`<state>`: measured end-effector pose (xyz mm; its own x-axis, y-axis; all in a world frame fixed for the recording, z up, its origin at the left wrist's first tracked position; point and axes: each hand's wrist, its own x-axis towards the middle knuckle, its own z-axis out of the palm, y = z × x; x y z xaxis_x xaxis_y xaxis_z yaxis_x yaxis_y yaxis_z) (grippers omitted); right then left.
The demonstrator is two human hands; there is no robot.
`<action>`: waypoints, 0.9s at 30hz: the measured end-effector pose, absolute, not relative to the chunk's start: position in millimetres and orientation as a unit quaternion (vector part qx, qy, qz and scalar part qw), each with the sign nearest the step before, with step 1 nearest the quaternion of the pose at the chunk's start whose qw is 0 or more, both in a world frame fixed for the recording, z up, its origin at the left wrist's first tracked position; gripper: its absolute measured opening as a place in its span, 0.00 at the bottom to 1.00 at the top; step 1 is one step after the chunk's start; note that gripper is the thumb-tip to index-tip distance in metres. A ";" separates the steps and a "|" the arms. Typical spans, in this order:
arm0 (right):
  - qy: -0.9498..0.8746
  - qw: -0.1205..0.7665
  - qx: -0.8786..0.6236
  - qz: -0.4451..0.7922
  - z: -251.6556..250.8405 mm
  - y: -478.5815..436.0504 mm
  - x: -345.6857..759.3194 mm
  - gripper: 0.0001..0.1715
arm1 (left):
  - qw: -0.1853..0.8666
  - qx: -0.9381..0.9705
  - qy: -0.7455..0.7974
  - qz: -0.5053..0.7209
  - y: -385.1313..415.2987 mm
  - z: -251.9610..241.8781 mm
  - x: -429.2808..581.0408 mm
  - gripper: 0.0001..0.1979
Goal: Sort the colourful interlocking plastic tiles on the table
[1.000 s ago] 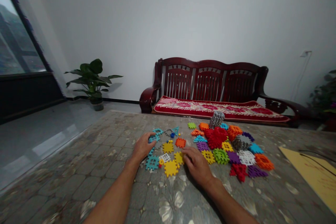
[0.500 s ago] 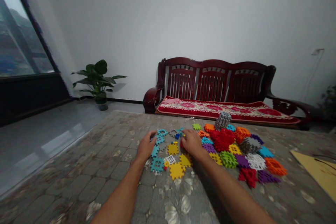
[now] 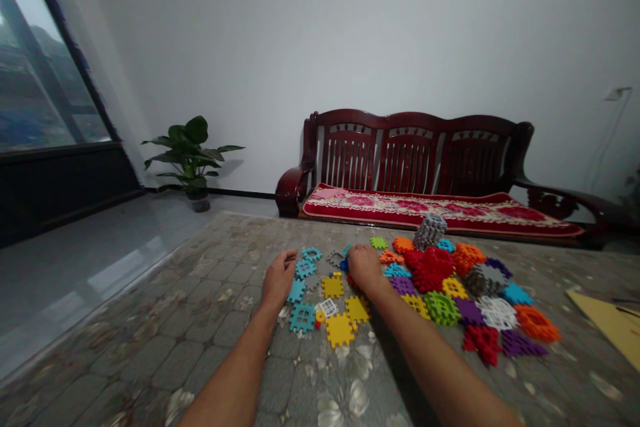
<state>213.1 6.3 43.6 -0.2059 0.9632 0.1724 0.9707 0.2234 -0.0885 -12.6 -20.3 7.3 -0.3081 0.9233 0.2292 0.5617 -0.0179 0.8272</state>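
Many coloured plastic interlocking tiles lie spread on a grey patterned table [image 3: 200,320]. My left hand [image 3: 280,277] rests by the teal tiles [image 3: 303,268], fingers curled, thumb near a tile. My right hand [image 3: 365,267] reaches over the orange tile and the small blue piece [image 3: 343,265], fingers bent down onto them; what they grip is hidden. Yellow tiles [image 3: 340,329] and a teal window tile [image 3: 303,315] lie between my forearms. A red tile cluster [image 3: 431,268] and a grey stack [image 3: 430,231] sit further right.
A dark wooden bench [image 3: 415,160] with a red cushion stands beyond the table's far edge. A potted plant [image 3: 193,153] stands on the floor at the left by a window. A yellow sheet [image 3: 607,323] lies at the table's right edge.
My right hand has moved forward from the yellow tiles to the orange tile and blue piece. The left hand has stayed by the teal tiles. The view has shifted slightly left.
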 end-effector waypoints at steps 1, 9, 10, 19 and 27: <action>-0.777 0.096 -0.622 -0.017 43.1 6.9 213.4 0.17 | 0.198 0.555 0.673 0.448 -20.3 6.8 -12.9 0.15; -0.742 0.137 -0.656 0.026 38.9 8.9 230.8 0.19 | 0.167 0.582 0.676 0.421 -20.5 5.0 -13.4 0.14; -0.733 0.144 -0.664 0.037 38.2 9.9 234.5 0.19 | 0.164 0.583 0.677 0.418 -20.1 4.7 -13.5 0.14; -0.721 0.189 -0.652 0.138 37.1 21.4 251.7 0.26 | 0.149 0.598 0.676 0.404 -17.9 0.9 -15.5 0.14; -0.731 0.156 -0.656 0.105 47.6 -5.9 252.7 0.19 | 0.147 0.604 0.677 0.393 -18.3 3.8 -14.9 0.14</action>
